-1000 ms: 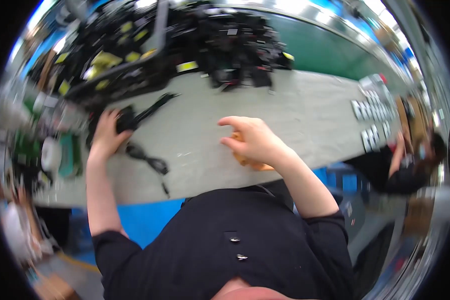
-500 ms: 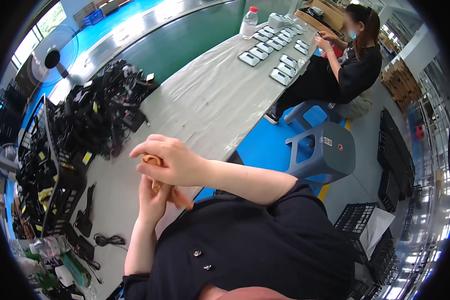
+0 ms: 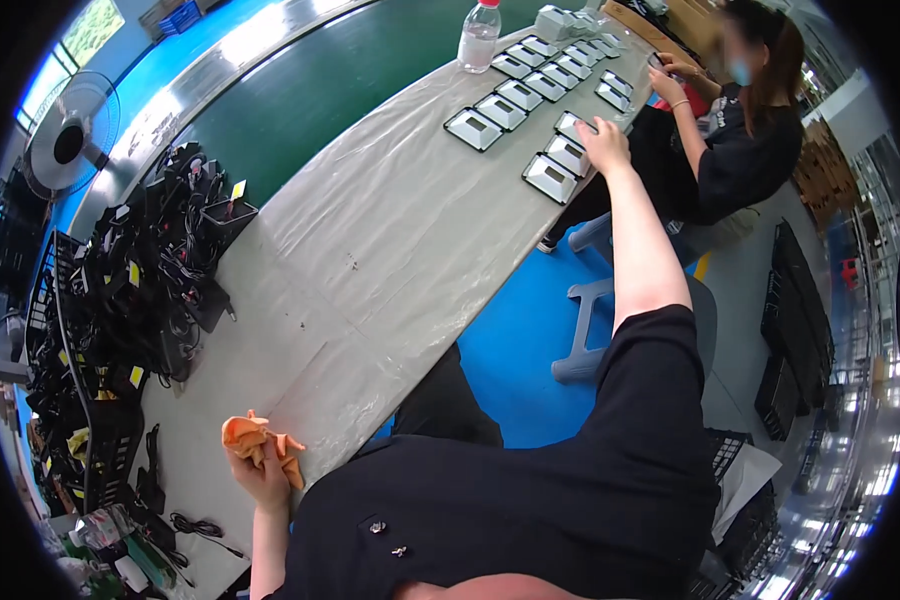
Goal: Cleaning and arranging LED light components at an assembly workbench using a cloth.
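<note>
A crumpled orange cloth [image 3: 260, 440] is bunched in my left hand [image 3: 262, 482], whose fingers are closed round it above the near end of the covered table. My right arm is stretched far out to the right. At its end my right hand [image 3: 608, 150] is over the table's right edge, fingers apart, beside a short row of flat, silver-white rectangular housings with black rims. Its fingertips are at the far housing [image 3: 570, 124]; whether they touch it I cannot make out. Two more, a middle housing [image 3: 567, 155] and a near housing [image 3: 549, 178], lie closest to me.
More such housings [image 3: 473, 129] lie in rows by a red-capped clear bottle [image 3: 479, 38]. Heaped black adapters and cables [image 3: 170, 250] line the table's left side. A seated co-worker [image 3: 745, 130] holds a small object at the right. A grey stool [image 3: 595, 320] stands below the table edge.
My hands were together on the cloth and have parted. The left has drawn down and left with the cloth; the right has let go and reached out to the housings.
</note>
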Tool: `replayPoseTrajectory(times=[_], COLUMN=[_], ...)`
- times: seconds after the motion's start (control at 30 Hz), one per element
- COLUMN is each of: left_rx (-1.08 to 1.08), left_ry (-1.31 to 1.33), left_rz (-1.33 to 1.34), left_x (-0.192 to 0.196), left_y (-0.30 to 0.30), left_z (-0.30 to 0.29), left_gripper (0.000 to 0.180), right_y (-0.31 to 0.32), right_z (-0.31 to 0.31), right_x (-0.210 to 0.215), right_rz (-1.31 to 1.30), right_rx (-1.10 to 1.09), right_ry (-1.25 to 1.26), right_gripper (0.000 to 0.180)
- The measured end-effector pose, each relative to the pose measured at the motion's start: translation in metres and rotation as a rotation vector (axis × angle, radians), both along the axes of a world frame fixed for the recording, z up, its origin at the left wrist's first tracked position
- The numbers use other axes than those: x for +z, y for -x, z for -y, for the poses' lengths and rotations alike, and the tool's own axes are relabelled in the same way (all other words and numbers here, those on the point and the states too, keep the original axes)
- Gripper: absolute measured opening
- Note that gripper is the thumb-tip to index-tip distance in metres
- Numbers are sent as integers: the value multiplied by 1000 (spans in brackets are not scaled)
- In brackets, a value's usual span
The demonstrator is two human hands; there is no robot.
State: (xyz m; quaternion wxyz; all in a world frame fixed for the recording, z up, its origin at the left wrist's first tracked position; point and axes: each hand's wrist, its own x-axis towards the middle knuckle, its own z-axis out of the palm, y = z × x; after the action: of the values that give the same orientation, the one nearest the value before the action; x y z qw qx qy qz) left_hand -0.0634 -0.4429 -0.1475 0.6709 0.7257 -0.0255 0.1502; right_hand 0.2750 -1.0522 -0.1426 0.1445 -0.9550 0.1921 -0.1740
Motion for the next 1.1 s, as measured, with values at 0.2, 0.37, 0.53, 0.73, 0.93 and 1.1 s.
replayPoseTrajectory(times=[0.2,0.37,0.53,0.73,0.93,1.1], left_rx=[100,129,75,208,227,168], left_ry=[-183,-339,-204,-8,209,119], left_rz=[-26,35,84,2,178,201], left_x=[-8,-3,10,11,33,61], left_y=[5,3,-3,6,30,53], left_z=[0,3,9,-13,-48,-70], left_gripper=[39,40,38,32,32,39], right_y=[-29,-8,37,97,149,196], right_z=[21,-29,-114,-233,-352,-429], right_x=[-19,-38,-25,-15,-13,-5], right_rz=[-46,120,51,39,31,-26], right_rx=[118,-9,-162,-183,-73,152], right_ry=[-145,30,-27,-29,-57,-35], right_gripper=[70,60,56,59,62,66])
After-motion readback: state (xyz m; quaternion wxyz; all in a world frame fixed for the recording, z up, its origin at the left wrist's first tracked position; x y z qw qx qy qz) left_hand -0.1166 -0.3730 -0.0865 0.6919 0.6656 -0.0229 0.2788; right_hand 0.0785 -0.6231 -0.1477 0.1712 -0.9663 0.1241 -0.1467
